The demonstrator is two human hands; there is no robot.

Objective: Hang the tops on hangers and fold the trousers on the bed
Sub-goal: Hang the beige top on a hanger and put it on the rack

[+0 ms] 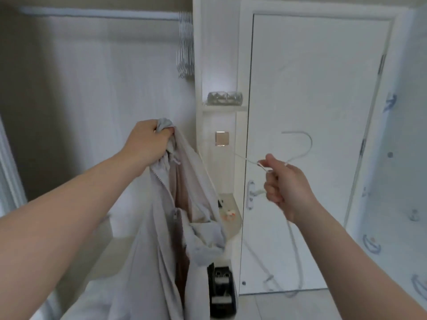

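Two bare forearms reach forward from the bottom edge. The left hand (147, 139) is closed tightly around a bunched handful of a light grey top (161, 227), holding it up by its upper edge. The soft, matte fabric hangs down in long limp folds, with a toothed zip running along its open front and a paler lining showing inside. The right hand (284, 185), well apart from the top, has its fingers curled around the neck of a thin white hanger (311, 144). Its rounded hook curves above the knuckles and its slim arms trail downward, blurred. Low between the arms, a black boxy object (221, 292) sits on the floor. Behind stands a smooth white door (312, 77) with a white lever handle (250, 192). To its left, a narrow white shelf (224, 108) carries faceted glass pieces (225, 98). Farthest back, a pale rail (92, 13) holds a tight cluster of empty hangers (184, 47).
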